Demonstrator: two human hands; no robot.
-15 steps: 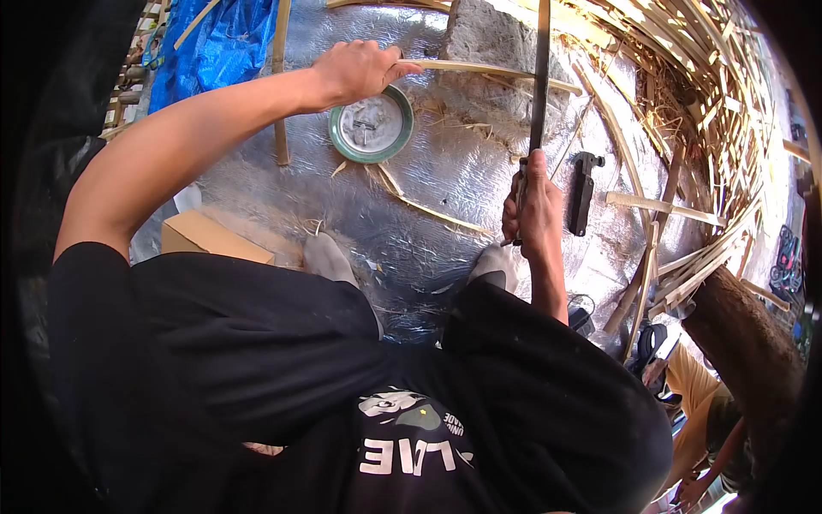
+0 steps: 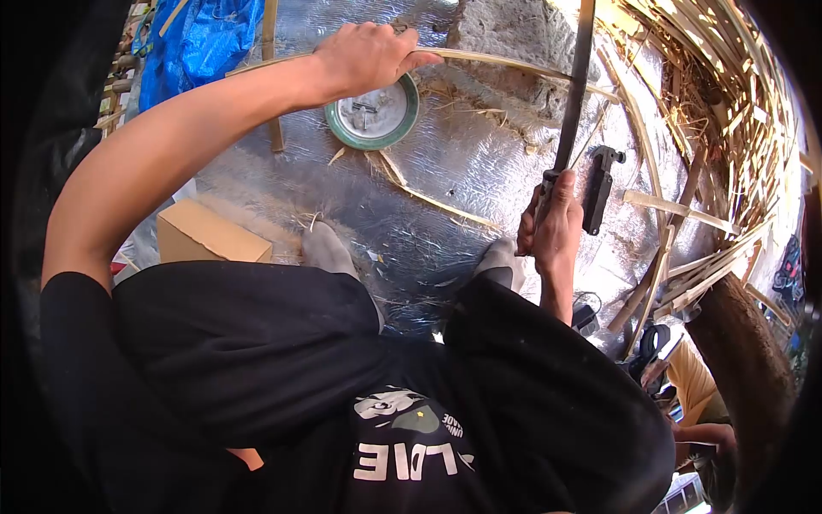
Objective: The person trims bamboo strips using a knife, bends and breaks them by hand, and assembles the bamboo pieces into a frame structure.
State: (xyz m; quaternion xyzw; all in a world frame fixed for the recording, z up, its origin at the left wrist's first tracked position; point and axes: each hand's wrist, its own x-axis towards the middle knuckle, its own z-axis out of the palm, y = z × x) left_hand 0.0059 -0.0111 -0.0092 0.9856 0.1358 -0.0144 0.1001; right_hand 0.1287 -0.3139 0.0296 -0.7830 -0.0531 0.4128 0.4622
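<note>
Flat dark blade (image 2: 572, 107) tilted farther right, hands (image 2: 557, 224) gripping handle (image 2: 548, 178), slender pale strip (image 2: 505, 60)

Blade (image 2: 573, 94) metal; strip (image 2: 505, 61) smooth wood; block (image 2: 505, 32) rough, matt; floor sheet (image 2: 471, 164) glossy, crinkled.

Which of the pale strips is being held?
The strip in the left hand, passing over the grey block, crossed in view by the dark blade; others, like the curved strip on the floor, lie loose.
</note>
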